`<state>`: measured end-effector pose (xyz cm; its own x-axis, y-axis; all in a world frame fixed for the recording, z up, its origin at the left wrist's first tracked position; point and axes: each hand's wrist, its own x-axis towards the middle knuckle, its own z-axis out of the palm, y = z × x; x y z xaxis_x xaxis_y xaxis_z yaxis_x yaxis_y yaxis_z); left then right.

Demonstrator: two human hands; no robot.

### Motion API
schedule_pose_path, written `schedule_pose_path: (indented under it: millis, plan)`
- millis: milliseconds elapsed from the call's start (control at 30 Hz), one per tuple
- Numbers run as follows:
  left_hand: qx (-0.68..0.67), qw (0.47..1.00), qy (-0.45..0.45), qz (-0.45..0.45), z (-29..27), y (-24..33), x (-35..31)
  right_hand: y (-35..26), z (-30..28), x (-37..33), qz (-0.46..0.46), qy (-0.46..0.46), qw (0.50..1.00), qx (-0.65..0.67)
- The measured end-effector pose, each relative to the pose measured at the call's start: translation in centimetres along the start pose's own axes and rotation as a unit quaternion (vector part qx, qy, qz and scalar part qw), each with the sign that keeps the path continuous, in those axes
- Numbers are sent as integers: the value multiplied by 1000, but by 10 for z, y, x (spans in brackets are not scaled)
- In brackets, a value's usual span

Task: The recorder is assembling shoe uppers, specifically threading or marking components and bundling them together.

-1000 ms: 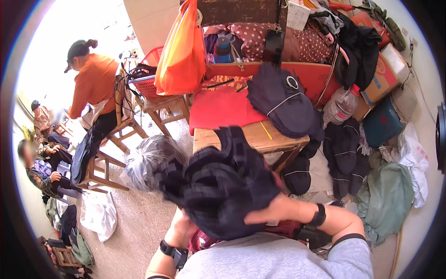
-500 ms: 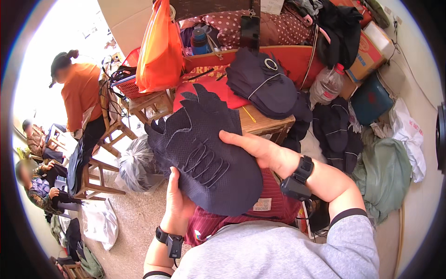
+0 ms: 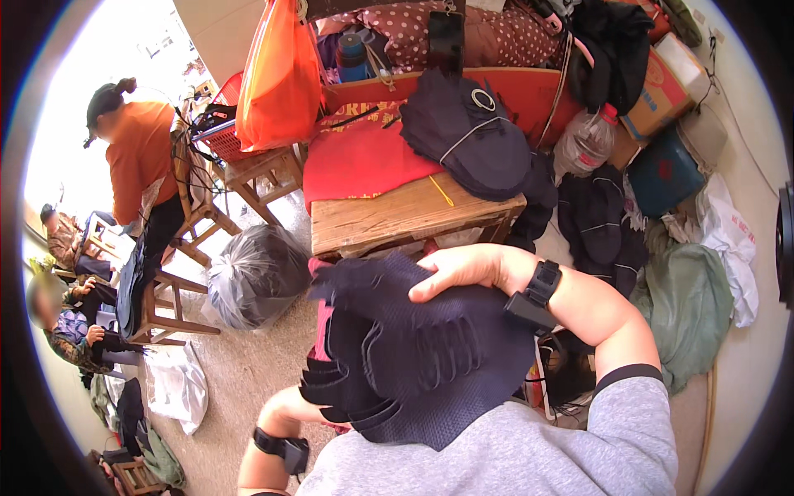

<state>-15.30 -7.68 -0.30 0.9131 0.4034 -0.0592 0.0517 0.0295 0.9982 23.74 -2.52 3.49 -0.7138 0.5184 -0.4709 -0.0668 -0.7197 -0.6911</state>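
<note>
A stack of dark navy shoe uppers (image 3: 397,364) is tilted in front of my chest. Mesh texture and threaded lacing show on the top layer, and the layers fan apart at the lower left. My right hand (image 3: 459,269) is closed on the far edge, its thumb lying over the top and its other fingers partly hidden. At the lower left, my left hand (image 3: 304,405) runs in under the stack and holds it from below; its fingers are hidden. Another tied bundle of dark uppers (image 3: 471,140) lies on the wooden bench (image 3: 364,223).
A red cloth (image 3: 356,169) and a yellow tie (image 3: 442,190) lie on the bench. Beside it stands a filled grey plastic bag (image 3: 256,277). An orange bag (image 3: 279,83) hangs behind. At right are a plastic jug (image 3: 585,145) and green cloth (image 3: 682,306). Other people sit at left.
The stack has come nearer my body and turned, with its jagged layers now fanned at the lower left. My left hand has slipped beneath it; my right hand stays on the far edge.
</note>
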Motion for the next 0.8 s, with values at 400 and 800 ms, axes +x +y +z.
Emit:
schedule_pose_path:
  millis: [400, 800]
  plan:
    - [287, 956, 31, 56, -54, 108, 181, -17, 32, 6, 30, 55, 969, -237]
    - [446, 854, -212, -162, -46, 80, 234, 118, 11, -83, -169, 254, 951, -50]
